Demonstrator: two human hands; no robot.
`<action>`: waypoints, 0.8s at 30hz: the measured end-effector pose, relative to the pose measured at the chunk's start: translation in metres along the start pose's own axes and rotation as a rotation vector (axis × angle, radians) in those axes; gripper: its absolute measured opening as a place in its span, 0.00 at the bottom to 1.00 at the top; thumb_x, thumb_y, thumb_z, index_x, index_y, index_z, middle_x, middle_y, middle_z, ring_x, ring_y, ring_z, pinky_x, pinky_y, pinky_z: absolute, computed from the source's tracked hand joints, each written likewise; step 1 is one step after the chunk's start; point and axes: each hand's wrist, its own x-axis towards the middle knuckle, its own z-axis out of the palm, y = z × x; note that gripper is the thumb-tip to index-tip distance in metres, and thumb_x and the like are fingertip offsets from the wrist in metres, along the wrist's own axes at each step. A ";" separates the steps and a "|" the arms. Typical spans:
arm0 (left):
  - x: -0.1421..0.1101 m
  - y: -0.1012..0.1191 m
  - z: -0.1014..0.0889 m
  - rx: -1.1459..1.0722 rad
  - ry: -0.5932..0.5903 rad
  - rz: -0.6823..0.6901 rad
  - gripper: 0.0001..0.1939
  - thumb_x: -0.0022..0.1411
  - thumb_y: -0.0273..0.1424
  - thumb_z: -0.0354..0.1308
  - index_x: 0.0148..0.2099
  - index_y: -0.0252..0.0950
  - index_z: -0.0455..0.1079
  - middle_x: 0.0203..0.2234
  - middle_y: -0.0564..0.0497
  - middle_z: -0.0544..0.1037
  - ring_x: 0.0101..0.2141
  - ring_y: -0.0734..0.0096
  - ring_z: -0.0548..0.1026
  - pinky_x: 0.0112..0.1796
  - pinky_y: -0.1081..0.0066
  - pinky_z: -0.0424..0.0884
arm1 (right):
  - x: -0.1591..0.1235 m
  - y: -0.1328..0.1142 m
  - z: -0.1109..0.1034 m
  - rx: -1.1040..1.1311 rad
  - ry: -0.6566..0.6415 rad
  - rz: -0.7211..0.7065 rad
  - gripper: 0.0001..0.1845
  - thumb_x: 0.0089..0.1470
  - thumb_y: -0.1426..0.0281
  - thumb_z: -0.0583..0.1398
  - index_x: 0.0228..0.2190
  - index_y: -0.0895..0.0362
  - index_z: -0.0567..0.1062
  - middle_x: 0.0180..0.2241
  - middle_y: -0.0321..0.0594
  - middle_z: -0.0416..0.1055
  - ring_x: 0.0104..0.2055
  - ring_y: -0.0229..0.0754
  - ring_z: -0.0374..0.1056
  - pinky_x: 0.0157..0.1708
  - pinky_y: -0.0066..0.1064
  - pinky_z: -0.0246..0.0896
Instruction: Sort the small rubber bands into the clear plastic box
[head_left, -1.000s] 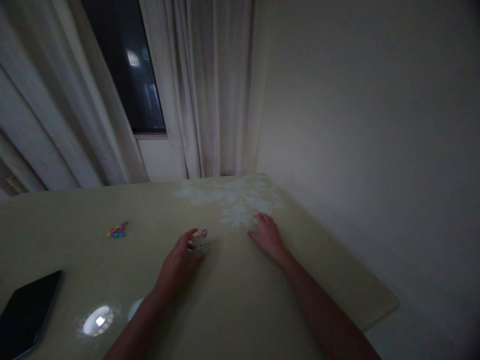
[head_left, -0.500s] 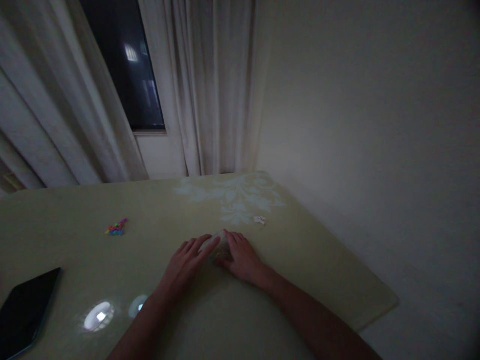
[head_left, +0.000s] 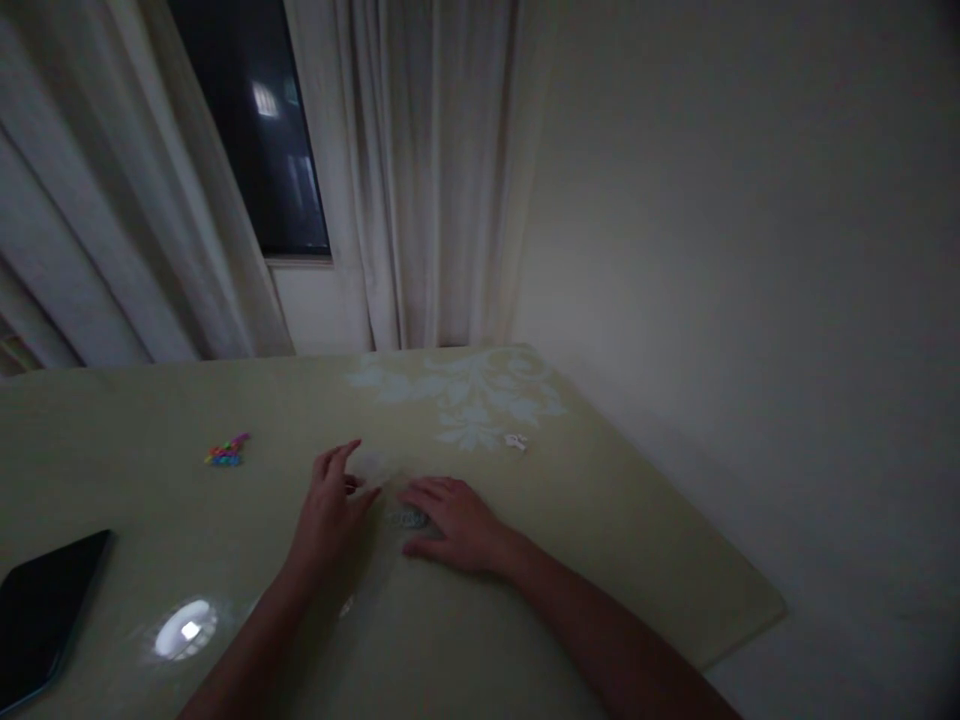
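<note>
My left hand (head_left: 330, 505) is raised a little over the table, its thumb and index finger apart. Beside its fingertips is a thin, see-through film (head_left: 373, 466), perhaps a plastic bag, blurred and faint; a firm hold on it does not show. My right hand (head_left: 454, 525) lies low over the tabletop with thumb and fingers spread. Between them sits a small silvery-grey heap (head_left: 410, 517), partly covered by the fingers. Its pieces are too small to name.
A small pile of bright coloured pieces (head_left: 226, 453) lies to the left. Beyond my right hand is a small white item (head_left: 516, 441). A dark tablet-like device (head_left: 52, 610) rests at the near left of the table (head_left: 615, 560). Curtains (head_left: 442, 180) and a wall (head_left: 735, 250) border it.
My hands have moved apart: the left went to the left and lifted, the right came slightly left and nearer. The silvery heap, earlier mostly covered by both hands, now shows between right-hand fingers.
</note>
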 end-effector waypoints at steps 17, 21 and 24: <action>0.008 -0.013 -0.026 -0.002 -0.234 -0.120 0.45 0.47 0.53 0.70 0.63 0.36 0.72 0.60 0.34 0.77 0.56 0.38 0.77 0.51 0.46 0.76 | -0.022 0.038 -0.057 0.093 -0.006 0.110 0.37 0.50 0.58 0.76 0.59 0.53 0.77 0.62 0.50 0.69 0.65 0.54 0.64 0.66 0.46 0.57; -0.009 0.026 -0.013 -0.066 -0.214 -0.015 0.30 0.63 0.51 0.60 0.61 0.42 0.73 0.53 0.43 0.80 0.43 0.55 0.81 0.39 0.61 0.79 | -0.020 0.039 -0.054 0.144 -0.076 0.088 0.24 0.56 0.66 0.72 0.54 0.54 0.80 0.53 0.46 0.72 0.53 0.47 0.72 0.57 0.37 0.67; -0.033 0.047 0.011 -0.053 -0.428 0.030 0.24 0.64 0.44 0.60 0.59 0.42 0.75 0.49 0.43 0.80 0.35 0.60 0.80 0.36 0.63 0.78 | -0.017 0.032 -0.046 0.178 -0.092 0.033 0.17 0.61 0.71 0.68 0.52 0.53 0.82 0.50 0.43 0.72 0.49 0.44 0.72 0.53 0.34 0.67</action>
